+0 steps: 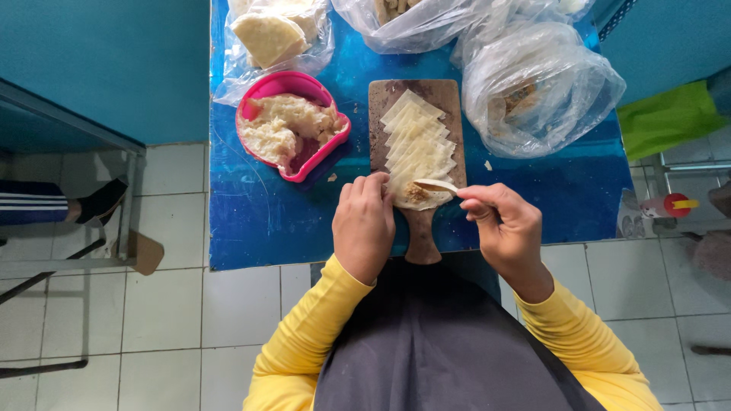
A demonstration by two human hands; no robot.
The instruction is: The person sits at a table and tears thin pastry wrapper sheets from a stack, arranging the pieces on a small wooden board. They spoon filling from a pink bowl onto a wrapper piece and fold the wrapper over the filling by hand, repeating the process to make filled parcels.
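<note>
A wooden cutting board (393,96) lies on the blue table (259,213) with several pale dumpling wrappers (417,141) fanned along it. The nearest wrapper (426,201) has a small brown dab of filling on it. My right hand (509,228) holds a small spoon (435,185) whose bowl rests over that wrapper. My left hand (364,225) sits at the board's left edge, fingertips touching the nearest wrapper. A pink heart-shaped bowl (263,87) with pale filling stands left of the board.
Clear plastic bags stand at the back: one with pale dough pieces (270,38), a large crumpled one (537,87) at right, another (403,23) at top. A green cloth (666,118) lies right of the table. A person's leg (46,207) shows at the left, beside a metal frame.
</note>
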